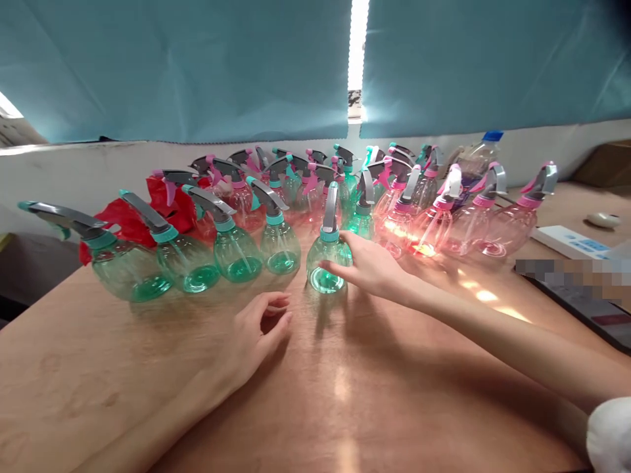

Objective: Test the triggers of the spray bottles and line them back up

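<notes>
One fluffy white cuff [611, 435] lies nearest, at the right forearm's edge, over a single smooth, wood-grained table [315, 407]. Two bare hands reach in. The left hand [261, 328] rests by the tabletop, loosely open, its fingers curved and a gap left before the thumb. The right hand [372, 263] grips one green spray bottle [323, 253], thumb across the front; that bottle stands upright mid-table, its body clear, rounded plastic under a teal collar and grey trigger head.

To its left stand four matching green bottles [238, 253], pear-shaped and glossy. To its right, four pink bottles [468, 226] form the front row, their ribbed walls catching sunlight. More green and pink ones crowd behind, overlapping too much to count. One crumpled, shiny red plastic sheet [133, 226] lies behind the left group; one clear bottle with a blue cap [491, 136] stands at the back right.
</notes>
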{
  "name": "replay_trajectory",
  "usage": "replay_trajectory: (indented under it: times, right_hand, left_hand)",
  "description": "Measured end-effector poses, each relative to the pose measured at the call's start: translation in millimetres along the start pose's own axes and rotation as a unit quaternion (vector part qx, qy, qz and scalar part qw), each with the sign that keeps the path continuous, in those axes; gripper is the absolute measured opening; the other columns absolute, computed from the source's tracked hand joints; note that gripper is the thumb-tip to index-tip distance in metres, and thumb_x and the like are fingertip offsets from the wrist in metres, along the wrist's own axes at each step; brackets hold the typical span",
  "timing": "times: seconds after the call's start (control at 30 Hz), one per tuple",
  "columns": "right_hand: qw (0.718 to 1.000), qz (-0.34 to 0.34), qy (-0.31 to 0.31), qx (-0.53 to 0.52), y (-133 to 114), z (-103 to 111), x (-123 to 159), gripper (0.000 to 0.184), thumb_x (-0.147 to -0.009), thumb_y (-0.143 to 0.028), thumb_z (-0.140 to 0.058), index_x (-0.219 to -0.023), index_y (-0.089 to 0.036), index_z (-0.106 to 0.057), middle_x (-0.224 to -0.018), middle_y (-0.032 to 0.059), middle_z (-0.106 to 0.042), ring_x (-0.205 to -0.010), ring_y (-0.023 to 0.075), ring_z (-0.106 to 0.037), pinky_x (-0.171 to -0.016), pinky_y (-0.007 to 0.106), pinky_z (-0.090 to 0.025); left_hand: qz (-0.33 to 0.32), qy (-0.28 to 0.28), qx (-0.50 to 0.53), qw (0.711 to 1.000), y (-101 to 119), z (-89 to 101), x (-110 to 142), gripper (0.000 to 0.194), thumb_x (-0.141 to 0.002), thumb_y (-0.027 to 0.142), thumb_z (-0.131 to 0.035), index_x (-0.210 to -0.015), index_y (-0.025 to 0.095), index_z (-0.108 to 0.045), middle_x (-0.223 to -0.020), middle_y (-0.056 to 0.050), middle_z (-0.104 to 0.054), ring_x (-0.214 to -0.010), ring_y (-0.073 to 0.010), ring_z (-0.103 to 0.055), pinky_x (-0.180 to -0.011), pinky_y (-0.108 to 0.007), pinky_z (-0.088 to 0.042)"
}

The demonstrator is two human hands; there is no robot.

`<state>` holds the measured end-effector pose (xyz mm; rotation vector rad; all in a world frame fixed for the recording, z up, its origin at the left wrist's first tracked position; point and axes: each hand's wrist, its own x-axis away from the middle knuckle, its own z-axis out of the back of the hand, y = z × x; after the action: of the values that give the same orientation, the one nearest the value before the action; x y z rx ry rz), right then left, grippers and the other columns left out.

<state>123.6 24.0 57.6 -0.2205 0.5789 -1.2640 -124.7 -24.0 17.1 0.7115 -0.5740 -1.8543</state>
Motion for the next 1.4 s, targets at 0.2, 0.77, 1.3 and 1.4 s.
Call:
replay_trajectory:
  times: [0.2, 0.77, 1.3, 1.4]
  right_hand:
    - [0.993, 0.082, -0.080, -0.031, 20, 34, 37, 0.063, -0.083, -0.054, -0.059, -0.131, -0.014, -0.049, -0.107, 0.0131, -0.069, -0.090, 0.0272, -0.067, -0.075, 0.039, -0.052]
    - [0.963, 0.083, -0.065, -0.250, 97, 98, 76, 0.074, -0.076, -0.042, -0.073, -0.139, -0.020, -0.041, -0.131, 0.0121, -0.056, -0.119, 0.0276, -0.054, -0.097, 0.045, -0.046]
    - [0.946, 0.074, 0.095, -0.300, 96, 79, 50, 0.026, -0.071, -0.015, -0.054, -0.097, -0.019, -0.059, -0.076, -0.0016, -0.053, -0.066, 0.0121, -0.048, -0.061, 0.028, -0.042]
    - [0.946, 0.082, 0.088, -0.302, 100, 79, 43, 0.034, -0.069, -0.012, -0.053, -0.101, -0.019, -0.061, -0.072, -0.0033, -0.050, -0.064, 0.0110, -0.047, -0.061, 0.027, -0.043]
  left_hand:
    - [-0.058, -0.052, 0.086, 0.993, 28, -42.0, -21, 0.072, -0.079, 0.037, -0.072, -0.139, 0.023, -0.034, -0.143, -0.013, -0.045, -0.128, -0.0293, -0.050, -0.107, -0.052, -0.041]
    - [-0.149, -0.121, 0.126, 0.973, 101, -139.1, -70, 0.097, -0.070, 0.043, -0.083, -0.145, 0.027, -0.024, -0.144, -0.014, -0.040, -0.131, -0.0384, -0.041, -0.106, -0.059, -0.036]
    - [-0.230, -0.166, 0.057, 0.957, 92, -137.0, -82, 0.077, -0.088, 0.044, -0.065, -0.148, 0.027, -0.021, -0.147, -0.012, -0.036, -0.134, -0.0313, -0.039, -0.110, -0.052, -0.036]
    - [-0.235, -0.158, -0.017, 0.959, 80, -124.2, -84, 0.063, -0.092, 0.043, -0.058, -0.145, 0.026, -0.028, -0.140, -0.011, -0.042, -0.129, -0.0295, -0.044, -0.107, -0.050, -0.039]
